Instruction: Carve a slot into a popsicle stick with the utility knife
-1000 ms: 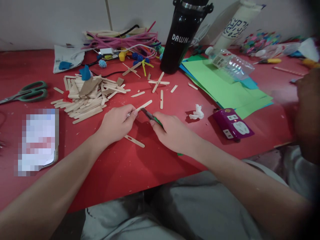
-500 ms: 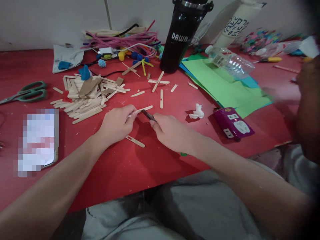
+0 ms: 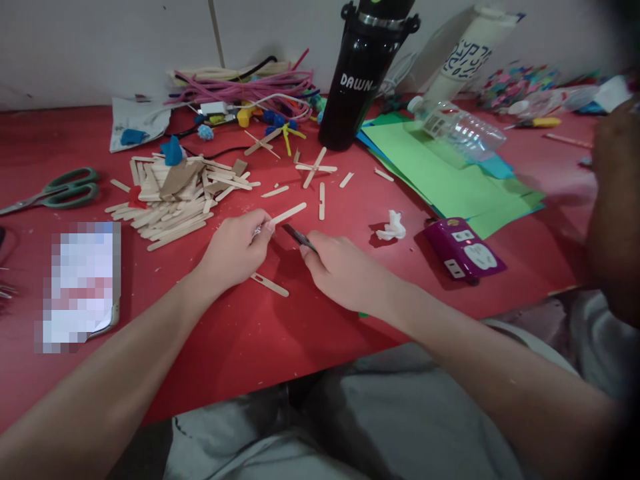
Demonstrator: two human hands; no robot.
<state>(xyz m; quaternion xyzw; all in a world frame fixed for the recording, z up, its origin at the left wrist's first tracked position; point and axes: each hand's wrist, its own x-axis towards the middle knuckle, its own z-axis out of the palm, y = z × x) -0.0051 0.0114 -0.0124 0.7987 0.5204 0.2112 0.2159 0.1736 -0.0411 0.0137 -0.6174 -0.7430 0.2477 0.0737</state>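
Stick (image 3: pixel 291 213) tilted up, narrow gap to knife (image 3: pixel 299 237)

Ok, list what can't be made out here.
All in the head view:
- Stick: one end, hidden by the left hand.
- Knife: handle, covered by the right hand.
- Scissors: tips, cut off by the left edge.
- Phone: screen, pixelated.

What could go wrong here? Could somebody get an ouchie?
Maybe. The blade in the right hand points toward the left hand, so a slip might cut it. The wooden stick in the left hand looks thin, so pressing hard could snap it.
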